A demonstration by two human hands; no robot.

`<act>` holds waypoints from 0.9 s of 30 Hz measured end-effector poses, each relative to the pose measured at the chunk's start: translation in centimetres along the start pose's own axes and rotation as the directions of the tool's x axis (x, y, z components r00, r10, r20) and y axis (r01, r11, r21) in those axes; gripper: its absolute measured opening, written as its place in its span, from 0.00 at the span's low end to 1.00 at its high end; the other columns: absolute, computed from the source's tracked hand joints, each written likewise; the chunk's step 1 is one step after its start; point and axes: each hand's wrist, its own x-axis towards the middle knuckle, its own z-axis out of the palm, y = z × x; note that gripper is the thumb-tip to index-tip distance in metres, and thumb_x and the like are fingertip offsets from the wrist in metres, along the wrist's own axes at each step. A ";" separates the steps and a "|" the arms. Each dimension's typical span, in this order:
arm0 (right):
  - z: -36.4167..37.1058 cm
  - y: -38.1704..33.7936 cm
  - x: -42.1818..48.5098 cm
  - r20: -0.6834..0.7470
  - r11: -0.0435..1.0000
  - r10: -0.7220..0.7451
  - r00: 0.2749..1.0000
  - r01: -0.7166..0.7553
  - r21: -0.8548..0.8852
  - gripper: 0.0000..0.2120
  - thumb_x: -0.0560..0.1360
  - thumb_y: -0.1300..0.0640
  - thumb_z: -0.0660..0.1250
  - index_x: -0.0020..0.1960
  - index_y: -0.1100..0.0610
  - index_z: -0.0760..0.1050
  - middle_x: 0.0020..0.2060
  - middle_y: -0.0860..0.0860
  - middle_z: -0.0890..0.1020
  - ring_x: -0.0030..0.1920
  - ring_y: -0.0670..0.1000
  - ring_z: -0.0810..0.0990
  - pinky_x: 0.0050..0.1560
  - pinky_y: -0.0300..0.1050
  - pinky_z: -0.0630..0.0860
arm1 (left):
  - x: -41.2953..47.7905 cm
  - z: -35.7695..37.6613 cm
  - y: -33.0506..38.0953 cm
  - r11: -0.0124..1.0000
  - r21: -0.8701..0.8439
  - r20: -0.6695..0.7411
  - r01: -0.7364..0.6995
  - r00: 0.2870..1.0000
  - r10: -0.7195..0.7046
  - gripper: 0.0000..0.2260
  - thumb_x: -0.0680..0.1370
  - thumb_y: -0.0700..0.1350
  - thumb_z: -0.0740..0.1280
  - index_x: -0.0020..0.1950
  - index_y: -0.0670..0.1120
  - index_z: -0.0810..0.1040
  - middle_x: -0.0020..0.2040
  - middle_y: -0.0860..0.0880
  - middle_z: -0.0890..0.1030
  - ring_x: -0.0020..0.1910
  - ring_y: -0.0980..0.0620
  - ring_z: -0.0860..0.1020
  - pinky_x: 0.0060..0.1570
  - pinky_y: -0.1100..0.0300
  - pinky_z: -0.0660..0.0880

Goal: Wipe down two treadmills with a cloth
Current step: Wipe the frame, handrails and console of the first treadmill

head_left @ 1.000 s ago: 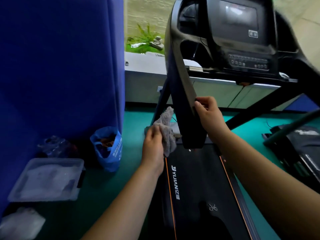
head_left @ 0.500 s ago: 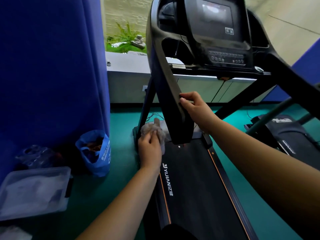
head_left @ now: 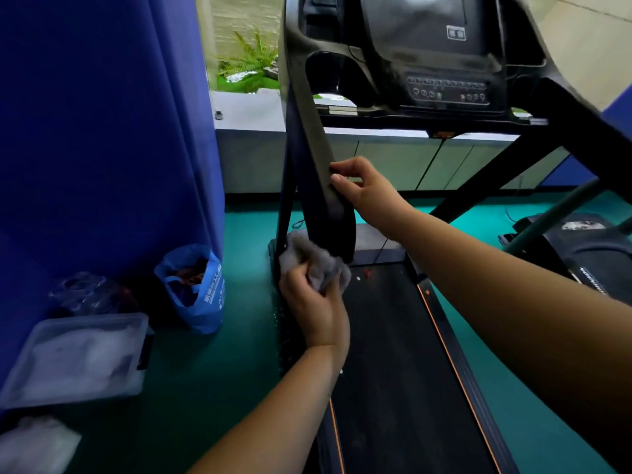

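A black treadmill [head_left: 403,354] with orange belt stripes stands in front of me, its console [head_left: 444,63] up top. My left hand [head_left: 314,309] grips a bunched grey cloth [head_left: 318,261] against the lower end of the treadmill's left handrail [head_left: 314,159], just above the deck's front left corner. My right hand [head_left: 362,186] holds the same handrail higher up, thumb and fingers curled around its edge. A second treadmill [head_left: 588,254] lies low at the far right, partly cut off by the frame.
A blue curtain [head_left: 102,131] hangs at the left. Below it on the green floor sit a blue plastic bag [head_left: 201,295], a clear lidded box [head_left: 78,360] and crumpled plastic. A low grey cabinet [head_left: 393,162] and a window run behind the treadmill.
My left hand has carried the cloth down from beside the handrail to its lower end near the deck. My right hand keeps its hold on the handrail. The view has shifted closer.
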 end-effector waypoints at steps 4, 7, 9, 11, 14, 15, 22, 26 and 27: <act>0.0 0.0 0.0 -0.002 1.000 -0.009 1.000 0.009 0.012 0.09 0.78 0.53 0.66 0.57 0.51 0.74 0.53 0.46 0.78 0.50 0.49 0.80 0.52 0.44 0.78 | -0.5 -0.9 1.1 0.982 -0.030 -0.161 0.185 0.969 -0.187 0.10 0.76 0.43 0.69 0.53 0.49 0.71 0.50 0.53 0.76 0.51 0.47 0.76 0.50 0.60 0.75; 0.1 -0.1 -0.3 -0.025 1.000 -0.026 0.999 0.026 0.006 0.09 0.78 0.52 0.65 0.57 0.51 0.74 0.52 0.44 0.78 0.49 0.48 0.79 0.50 0.43 0.77 | 0.4 0.3 2.8 0.998 0.053 -0.117 0.036 0.993 -0.030 0.20 0.72 0.55 0.67 0.59 0.45 0.74 0.60 0.47 0.75 0.58 0.50 0.74 0.59 0.57 0.71; 0.2 -0.2 -0.4 -0.038 1.000 -0.019 0.999 0.019 0.012 0.09 0.78 0.52 0.65 0.57 0.51 0.74 0.51 0.43 0.78 0.51 0.49 0.79 0.51 0.43 0.78 | 1.1 0.8 2.3 0.992 0.125 -0.053 0.026 0.998 -0.020 0.21 0.72 0.51 0.71 0.62 0.46 0.73 0.63 0.43 0.71 0.61 0.48 0.72 0.62 0.52 0.71; 0.2 -0.3 -0.6 -0.043 1.000 -0.007 0.999 0.008 0.015 0.10 0.78 0.52 0.65 0.58 0.52 0.74 0.50 0.44 0.78 0.51 0.47 0.79 0.54 0.44 0.78 | 1.3 0.3 0.7 0.987 0.161 0.008 0.030 0.999 -0.032 0.19 0.72 0.46 0.73 0.61 0.46 0.74 0.61 0.42 0.69 0.60 0.45 0.72 0.61 0.47 0.73; 0.3 -0.2 -0.7 -0.069 1.000 0.003 0.998 -0.001 0.029 0.11 0.77 0.53 0.66 0.59 0.51 0.76 0.51 0.46 0.80 0.53 0.48 0.80 0.57 0.46 0.78 | 0.9 -1.8 -1.3 0.965 0.170 -0.018 0.199 0.980 -0.198 0.13 0.76 0.44 0.69 0.59 0.40 0.77 0.60 0.38 0.69 0.59 0.42 0.73 0.61 0.50 0.72; 0.5 -0.2 -0.7 -0.080 0.999 0.011 0.997 -0.007 0.047 0.10 0.77 0.53 0.66 0.58 0.51 0.76 0.52 0.47 0.81 0.53 0.48 0.80 0.58 0.46 0.78 | 1.1 -2.4 -1.9 0.943 0.167 -0.067 0.288 0.957 -0.281 0.13 0.78 0.45 0.67 0.58 0.39 0.78 0.60 0.36 0.70 0.58 0.41 0.74 0.60 0.52 0.72; 1.6 -0.4 -0.6 -0.184 0.992 0.092 0.979 -0.075 0.097 0.07 0.77 0.56 0.65 0.54 0.50 0.77 0.51 0.50 0.82 0.52 0.50 0.82 0.53 0.47 0.80 | 7.6 -2.8 1.0 0.968 0.033 -0.044 0.250 0.968 -0.248 0.15 0.82 0.47 0.59 0.69 0.49 0.70 0.65 0.49 0.75 0.64 0.52 0.73 0.64 0.56 0.70; 2.3 -1.0 -0.2 -0.257 0.989 0.144 0.956 -0.126 0.082 0.06 0.76 0.58 0.66 0.51 0.49 0.77 0.47 0.49 0.83 0.48 0.51 0.82 0.54 0.52 0.80 | 7.1 -0.8 1.7 0.998 0.005 0.174 -0.056 0.983 0.054 0.19 0.81 0.51 0.56 0.67 0.44 0.74 0.65 0.49 0.72 0.66 0.55 0.71 0.69 0.60 0.65; 2.5 -1.3 0.0 -0.276 0.987 0.159 0.948 -0.146 0.066 0.05 0.76 0.57 0.66 0.51 0.50 0.77 0.46 0.49 0.83 0.47 0.51 0.82 0.53 0.53 0.80 | 7.1 -0.4 1.4 0.994 0.007 0.220 -0.110 0.970 0.106 0.21 0.81 0.53 0.55 0.68 0.43 0.73 0.66 0.48 0.70 0.67 0.53 0.69 0.70 0.60 0.62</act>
